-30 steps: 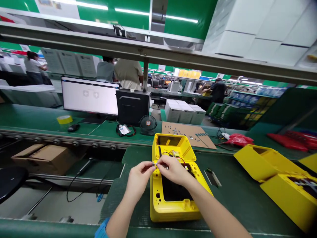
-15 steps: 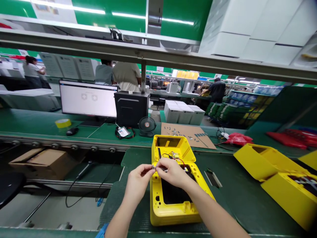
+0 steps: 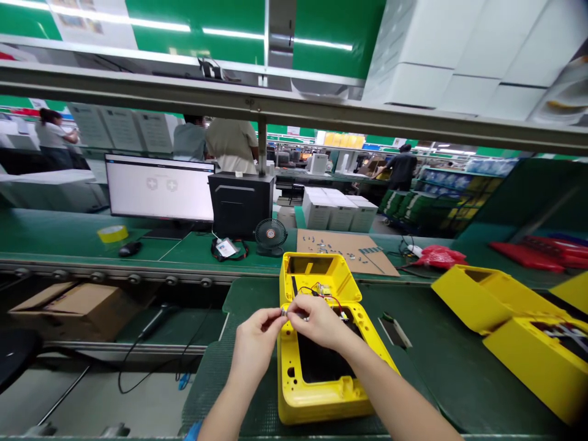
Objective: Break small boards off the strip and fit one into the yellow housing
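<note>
An opened yellow plastic case [image 3: 294, 398] lies on the green bench in front of me, its lid part tilted back at the far side. Red and black wires and a small white connector show inside. Over its left upper edge, my left hand [image 3: 257, 337] pinches a tiny metallic piece between thumb and fingers; its kind is too small to tell. My right hand [image 3: 316, 318] meets it there, with thumb and forefinger closed at the same piece. The right hand and forearm hide part of the case's dark inner panel [image 3: 321, 361].
Another opened yellow case [image 3: 528, 361] stands to the right. Behind are a cardboard sheet [image 3: 344, 248] with small parts, a small fan [image 3: 271, 236], a monitor [image 3: 158, 187] and a black computer tower [image 3: 241, 205]. A metal shelf beam [image 3: 294, 110] crosses above. Several people are in the background.
Both hands stay together at the same spot over the case, with only slight finger movement. The view has shifted a little.
</note>
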The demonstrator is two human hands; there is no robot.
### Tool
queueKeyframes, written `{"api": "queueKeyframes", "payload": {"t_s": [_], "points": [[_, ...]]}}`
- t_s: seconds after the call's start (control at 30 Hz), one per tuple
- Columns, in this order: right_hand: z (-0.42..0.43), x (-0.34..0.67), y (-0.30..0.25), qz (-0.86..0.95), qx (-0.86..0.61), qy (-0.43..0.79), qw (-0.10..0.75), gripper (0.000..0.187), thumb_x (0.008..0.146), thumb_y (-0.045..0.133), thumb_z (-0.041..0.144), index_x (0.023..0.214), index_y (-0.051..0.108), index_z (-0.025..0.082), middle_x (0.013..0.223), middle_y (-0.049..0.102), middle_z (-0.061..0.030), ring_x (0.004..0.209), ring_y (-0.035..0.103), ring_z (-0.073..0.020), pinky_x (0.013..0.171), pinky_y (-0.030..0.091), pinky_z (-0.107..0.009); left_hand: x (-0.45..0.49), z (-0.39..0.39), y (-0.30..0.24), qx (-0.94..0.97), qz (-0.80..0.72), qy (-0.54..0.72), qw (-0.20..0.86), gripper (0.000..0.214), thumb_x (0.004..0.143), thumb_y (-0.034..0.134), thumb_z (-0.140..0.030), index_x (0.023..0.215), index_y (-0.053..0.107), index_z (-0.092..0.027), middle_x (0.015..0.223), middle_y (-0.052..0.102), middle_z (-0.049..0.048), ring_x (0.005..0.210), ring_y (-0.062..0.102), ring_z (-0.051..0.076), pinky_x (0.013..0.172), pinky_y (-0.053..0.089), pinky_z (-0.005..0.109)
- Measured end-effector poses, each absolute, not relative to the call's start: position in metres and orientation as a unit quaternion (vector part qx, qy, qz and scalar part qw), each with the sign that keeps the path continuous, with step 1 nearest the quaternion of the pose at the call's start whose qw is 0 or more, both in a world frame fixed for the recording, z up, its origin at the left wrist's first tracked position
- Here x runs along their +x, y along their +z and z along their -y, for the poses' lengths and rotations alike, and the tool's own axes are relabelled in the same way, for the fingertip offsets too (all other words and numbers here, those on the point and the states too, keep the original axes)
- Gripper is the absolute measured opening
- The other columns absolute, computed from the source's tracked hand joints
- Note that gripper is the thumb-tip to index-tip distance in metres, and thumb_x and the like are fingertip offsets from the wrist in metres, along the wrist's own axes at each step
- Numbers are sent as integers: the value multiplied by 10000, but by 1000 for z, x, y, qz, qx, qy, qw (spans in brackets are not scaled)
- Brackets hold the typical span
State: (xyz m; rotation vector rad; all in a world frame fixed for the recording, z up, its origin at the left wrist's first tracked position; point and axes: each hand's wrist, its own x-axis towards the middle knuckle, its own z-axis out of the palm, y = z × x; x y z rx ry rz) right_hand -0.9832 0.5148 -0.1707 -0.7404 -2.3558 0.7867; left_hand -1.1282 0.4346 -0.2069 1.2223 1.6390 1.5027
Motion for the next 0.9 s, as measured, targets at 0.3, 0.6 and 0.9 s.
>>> {"api": "queueKeyframes", "payload": {"t_s": [0.3,0.6,0.9], "points": [[-516,-983,-175,865,-274,318,276,122,811,523,197,706,581,173,669,549,19,639,494,-104,592,363,-227,-1118,-428,-214,607,-625,491,22,205,892,500,-241,1015,653,-185,947,687,55,882,617,189,820,518,349],[-522,-979,-175,834,-288,385,271,125,801,541,227,714,601,162,659,558,17,621,482,-104,569,368,-217,-1110,-433,-209,610,-626,483,54,198,905,460,-240,981,632,-180,889,648,54,850,597,190,770,504,345],[-531,-985,-180,871,-266,331,247,191,851,499,270,743,619,169,721,639,-15,683,568,-140,636,443,-251,-1108,-429,-210,572,-629,511,127,252,887,425,-226,1005,643,-181,951,655,70,907,610,201,840,510,369]]}}
